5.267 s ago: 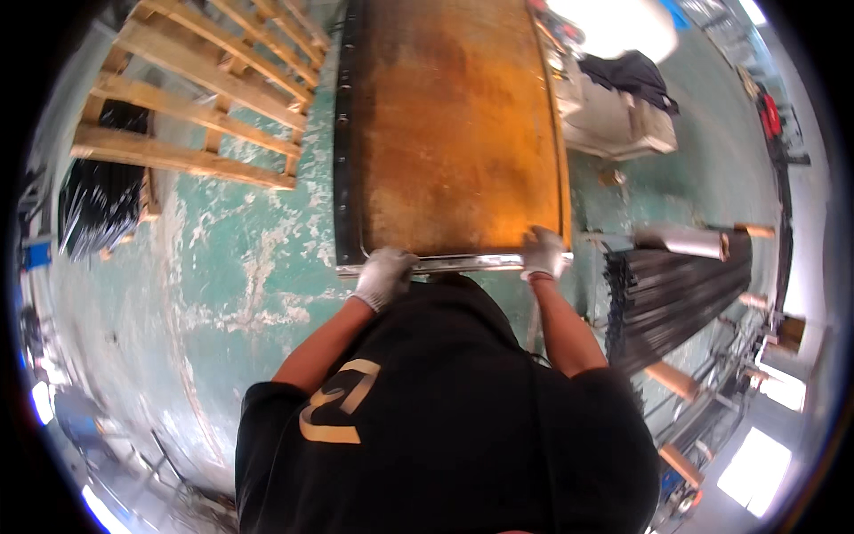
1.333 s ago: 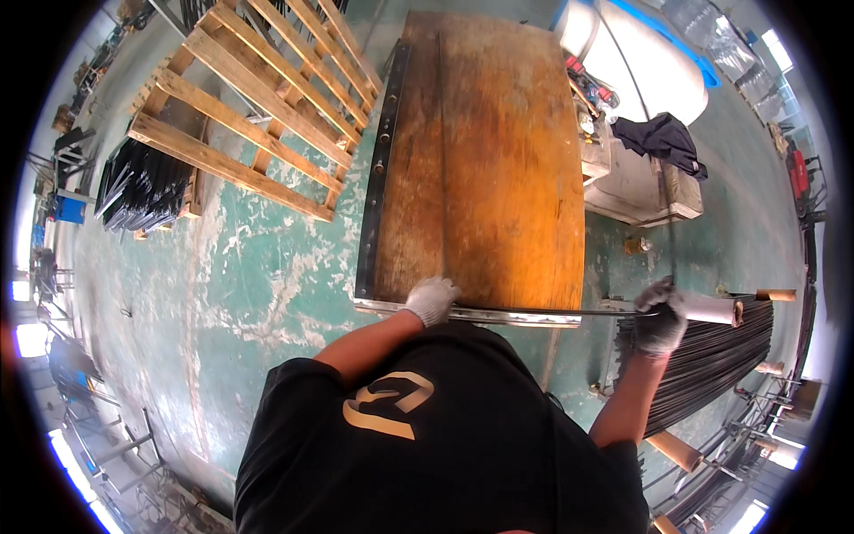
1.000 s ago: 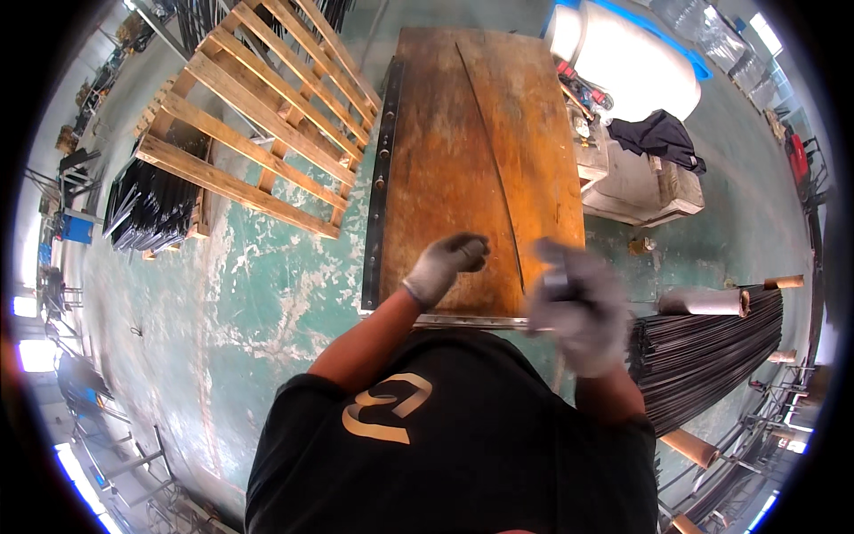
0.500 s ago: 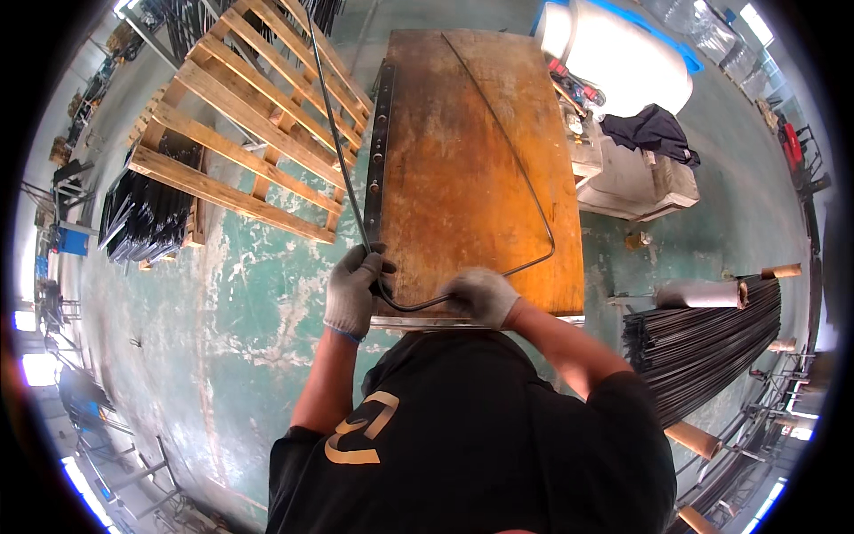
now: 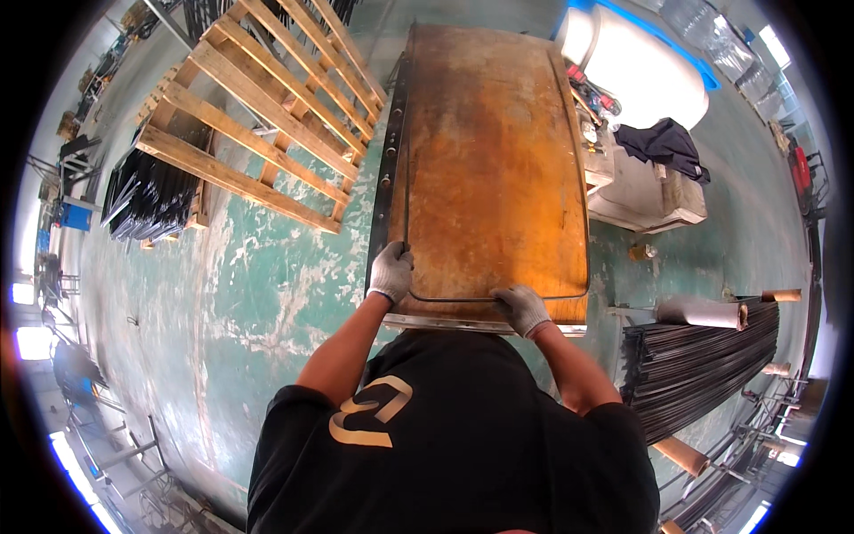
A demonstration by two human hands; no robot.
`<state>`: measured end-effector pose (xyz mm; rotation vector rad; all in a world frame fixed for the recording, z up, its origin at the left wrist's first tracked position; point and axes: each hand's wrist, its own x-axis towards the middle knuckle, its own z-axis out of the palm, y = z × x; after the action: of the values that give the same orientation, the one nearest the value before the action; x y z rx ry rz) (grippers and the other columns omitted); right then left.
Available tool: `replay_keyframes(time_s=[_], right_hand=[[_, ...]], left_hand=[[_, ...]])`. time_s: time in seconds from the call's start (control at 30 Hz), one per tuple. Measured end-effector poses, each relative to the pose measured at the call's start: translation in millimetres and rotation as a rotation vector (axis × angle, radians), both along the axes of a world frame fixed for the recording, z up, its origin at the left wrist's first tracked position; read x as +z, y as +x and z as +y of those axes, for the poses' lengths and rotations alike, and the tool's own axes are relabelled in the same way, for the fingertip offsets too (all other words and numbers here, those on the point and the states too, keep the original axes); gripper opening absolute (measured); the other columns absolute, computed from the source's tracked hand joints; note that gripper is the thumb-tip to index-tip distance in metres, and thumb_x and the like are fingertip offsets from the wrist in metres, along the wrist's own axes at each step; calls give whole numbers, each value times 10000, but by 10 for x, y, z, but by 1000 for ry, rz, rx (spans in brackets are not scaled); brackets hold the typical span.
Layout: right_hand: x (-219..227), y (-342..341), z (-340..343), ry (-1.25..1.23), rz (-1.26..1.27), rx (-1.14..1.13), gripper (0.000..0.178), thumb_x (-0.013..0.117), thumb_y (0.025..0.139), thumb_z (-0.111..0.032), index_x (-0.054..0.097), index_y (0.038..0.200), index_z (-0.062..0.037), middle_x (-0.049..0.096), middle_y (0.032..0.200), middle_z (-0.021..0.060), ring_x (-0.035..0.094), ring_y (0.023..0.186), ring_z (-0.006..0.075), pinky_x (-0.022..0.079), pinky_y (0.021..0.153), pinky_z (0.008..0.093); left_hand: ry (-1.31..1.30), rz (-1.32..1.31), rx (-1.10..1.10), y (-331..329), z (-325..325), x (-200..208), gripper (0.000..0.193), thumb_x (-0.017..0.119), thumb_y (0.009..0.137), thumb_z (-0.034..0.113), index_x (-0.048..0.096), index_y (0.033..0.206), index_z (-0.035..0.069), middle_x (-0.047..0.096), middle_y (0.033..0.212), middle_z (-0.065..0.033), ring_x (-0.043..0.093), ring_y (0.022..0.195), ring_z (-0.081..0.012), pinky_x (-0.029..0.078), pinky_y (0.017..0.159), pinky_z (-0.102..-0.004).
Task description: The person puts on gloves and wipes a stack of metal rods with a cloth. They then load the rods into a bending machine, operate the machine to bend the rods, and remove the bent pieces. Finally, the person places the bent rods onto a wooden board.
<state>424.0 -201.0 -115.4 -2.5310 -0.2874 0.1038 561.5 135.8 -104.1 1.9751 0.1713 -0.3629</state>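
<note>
A dark metal rod bent into a long U (image 5: 454, 299) lies along the worn orange-brown tabletop (image 5: 489, 169). Its two legs run away from me near the table's left and right sides, and its cross part is close to the near edge. My left hand (image 5: 391, 271), in a pale grey knit glove with dark fingertips, is closed round the left leg just above the near corner. On the cross part, right of its middle, my gloved right hand (image 5: 523, 310) is closed with its fingers over the rod.
A dark steel strip with holes (image 5: 389, 151) edges the table's left side. Wooden pallets (image 5: 258, 151) stand left, over black rods (image 5: 151, 191). At right are a block with dark cloth (image 5: 663, 147), a large white roll (image 5: 645, 76), and a stack of dark rods (image 5: 703, 365).
The U-shaped rod has turned and come down from a slant to lie squarely on the tabletop. My left hand has moved slightly right and up, my right hand rightward.
</note>
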Motion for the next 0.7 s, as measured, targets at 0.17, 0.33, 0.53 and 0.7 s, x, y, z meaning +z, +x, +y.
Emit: replay_keyframes(time_s=[0.17, 0.33, 0.53, 0.7], right_hand=[[-404, -180, 75, -14, -53, -19, 162, 782, 911, -265, 795, 1040, -168, 711, 911, 139, 685, 923, 394, 548, 812, 528], [-332, -193, 283, -201, -6, -41, 142, 814, 851, -255, 798, 960, -165, 712, 872, 132, 687, 907, 382, 550, 807, 518], [-306, -179, 398, -146, -77, 127, 157, 820, 829, -293, 802, 936, -179, 733, 909, 113, 691, 927, 370, 548, 803, 523], [-381, -184, 404, -95, 60, 170, 166, 805, 865, -297, 816, 1000, -200, 752, 967, 108, 699, 957, 363, 566, 845, 502]], left_hand=[[431, -124, -60, -182, 30, -362, 277, 654, 990, 211, 737, 1209, 64, 770, 1086, -236, 748, 1022, -402, 579, 902, -518], [554, -402, -278, -501, -4, -264, 218, 674, 932, 172, 767, 1112, 92, 740, 1039, -194, 702, 1057, -437, 567, 939, -545], [399, -333, -694, -869, -234, -476, 190, 708, 908, 184, 781, 1076, 132, 745, 1038, -148, 704, 1046, -394, 559, 917, -531], [557, -339, -800, -914, -34, -461, 211, 693, 882, 134, 793, 1068, 130, 745, 1112, -129, 698, 1122, -357, 543, 975, -499]])
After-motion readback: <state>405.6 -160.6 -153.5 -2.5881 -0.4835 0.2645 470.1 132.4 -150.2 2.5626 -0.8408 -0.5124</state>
